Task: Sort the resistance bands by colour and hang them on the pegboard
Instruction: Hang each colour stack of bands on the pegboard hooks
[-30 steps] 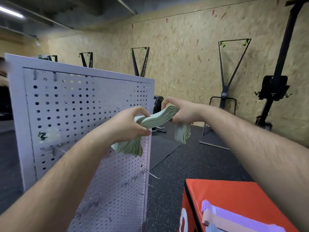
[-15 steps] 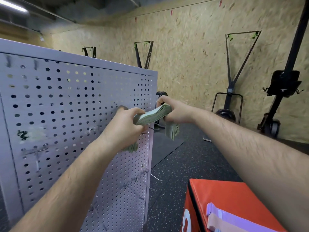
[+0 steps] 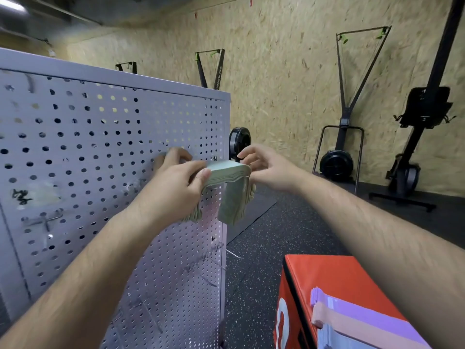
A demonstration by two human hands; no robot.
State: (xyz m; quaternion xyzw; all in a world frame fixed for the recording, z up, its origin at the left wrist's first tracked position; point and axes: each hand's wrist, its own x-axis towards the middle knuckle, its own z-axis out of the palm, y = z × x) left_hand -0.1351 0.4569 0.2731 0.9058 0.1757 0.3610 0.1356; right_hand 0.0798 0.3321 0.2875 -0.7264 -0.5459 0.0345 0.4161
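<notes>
You're hanging the green bands point(image 3: 230, 173) at the pegboard's point(image 3: 105, 127) far right edge, left hand point(image 3: 176, 185) pinching the stack, right hand point(image 3: 269, 167) slack beside it; next, seat them fully, then release.

A pegboard point(image 3: 100, 172) stands at the left, angled away from the viewer. In front of its right edge hangs a bundle of bands point(image 3: 229, 180), ends down, with the left hand point(image 3: 176, 182) gripping its left side and the right hand point(image 3: 266, 167) just beside its right. A box point(image 3: 334, 275) sits at lower right, with loose bands point(image 3: 357, 321) lying on top. Exercise machines point(image 3: 347, 122) stand against the wall point(image 3: 289, 71) behind
</notes>
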